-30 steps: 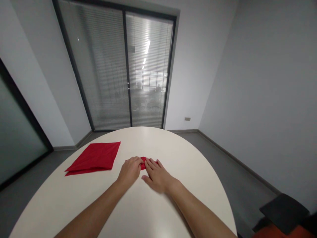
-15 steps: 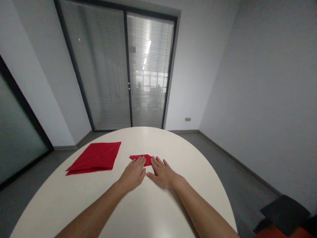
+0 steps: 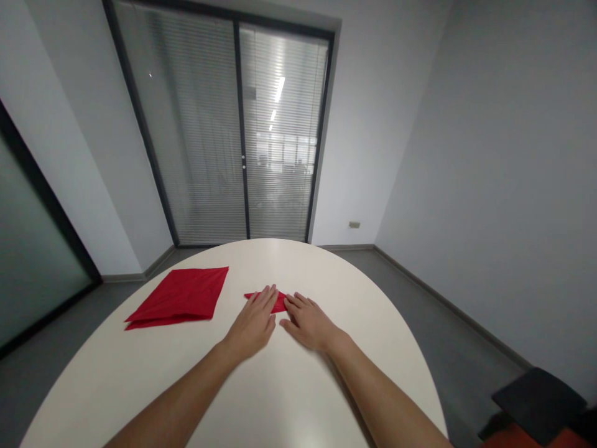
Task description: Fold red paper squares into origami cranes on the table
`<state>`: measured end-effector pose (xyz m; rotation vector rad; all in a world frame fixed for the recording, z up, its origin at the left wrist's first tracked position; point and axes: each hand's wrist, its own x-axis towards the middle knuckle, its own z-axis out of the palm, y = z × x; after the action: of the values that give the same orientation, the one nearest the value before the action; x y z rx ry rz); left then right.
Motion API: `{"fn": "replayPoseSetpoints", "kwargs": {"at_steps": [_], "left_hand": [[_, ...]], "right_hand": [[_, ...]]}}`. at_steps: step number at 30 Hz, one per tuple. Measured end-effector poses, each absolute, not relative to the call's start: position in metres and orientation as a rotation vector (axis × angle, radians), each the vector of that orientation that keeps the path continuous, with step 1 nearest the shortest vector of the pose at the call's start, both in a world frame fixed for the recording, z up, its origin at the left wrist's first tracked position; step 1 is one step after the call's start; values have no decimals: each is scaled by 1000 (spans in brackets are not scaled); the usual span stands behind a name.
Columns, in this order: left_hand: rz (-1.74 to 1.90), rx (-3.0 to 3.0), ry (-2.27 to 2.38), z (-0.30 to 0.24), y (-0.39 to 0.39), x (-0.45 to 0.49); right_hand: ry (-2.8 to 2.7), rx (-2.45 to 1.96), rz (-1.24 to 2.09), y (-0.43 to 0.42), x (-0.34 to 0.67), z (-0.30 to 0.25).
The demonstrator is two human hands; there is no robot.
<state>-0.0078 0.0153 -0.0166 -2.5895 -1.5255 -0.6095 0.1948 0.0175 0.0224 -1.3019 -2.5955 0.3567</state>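
A small folded red napkin (image 3: 279, 303) lies on the white round table (image 3: 289, 398), mostly covered by my fingers. My left hand (image 3: 254, 323) lies flat with its fingers stretched out over the napkin's left part. My right hand (image 3: 308, 322) lies flat too, its fingertips resting on the napkin's right edge. Neither hand grips anything. To the left, apart from both hands, lies a stack of larger red napkins (image 3: 180, 295).
The table's curved edge runs close on the right, with grey floor beyond. A dark chair (image 3: 536, 401) stands at the lower right. Glass doors with blinds (image 3: 233, 130) close the far wall.
My hands went from pinching and folding the small napkin to lying flat on it. The left hand's fingers slid forward over it; the folded piece now shows as a flat shape.
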Motion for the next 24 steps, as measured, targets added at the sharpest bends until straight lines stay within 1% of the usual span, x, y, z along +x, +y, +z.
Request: {"fn": "replayPoseSetpoints", "kwargs": {"at_steps": [3,6,14,24], "left_hand": [[-568,-2753,-1526,-15,15,-8],[-585,-2753,-1574,-15,15,-8],[-659,-2692,-1627,-19,16,-7],[-622,-2699,-1640,-19,16,-7]], "right_hand": [[-2586,-1221,320,20,196,22],[-2580,-1166,296,23,198,24],[-2331,-1527,282,32,208,25],[-2178,-1536,392,38,211,20]]}}
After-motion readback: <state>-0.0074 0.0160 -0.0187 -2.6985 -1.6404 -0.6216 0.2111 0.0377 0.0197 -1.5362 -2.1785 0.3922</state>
